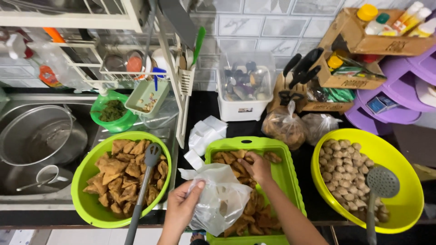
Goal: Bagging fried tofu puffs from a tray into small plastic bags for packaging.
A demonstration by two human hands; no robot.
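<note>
Against a grey-white tiled wall, the black surface (206, 109) carries a crowded kitchen spread: a steel sink (13, 102) with a big pot (38, 134) at the left, a white dish rack (177, 68) above it, a clear lidded box (245, 88) and a knife block (290, 88) at the back, and purple shelves (399, 90) at the right. Beside the sink a round green bowl (86, 195) holds brown fried pieces and a grey slotted spatula (145, 181); at the right a yellow bowl (408, 204) holds small pale balls under a grey skimmer (381, 186). Between them sits a rectangular green tray (290, 172) of golden-brown fried pieces (254, 213), flat, wrinkled and glossy. The left hand (184, 206) has its grip clamped on a thin, crumpled, translucent plastic bag (220, 195), held open over the tray's near left corner. The right hand (256, 165) reaches into the tray, fingers closed together around one of the fried pieces near the far end
</note>
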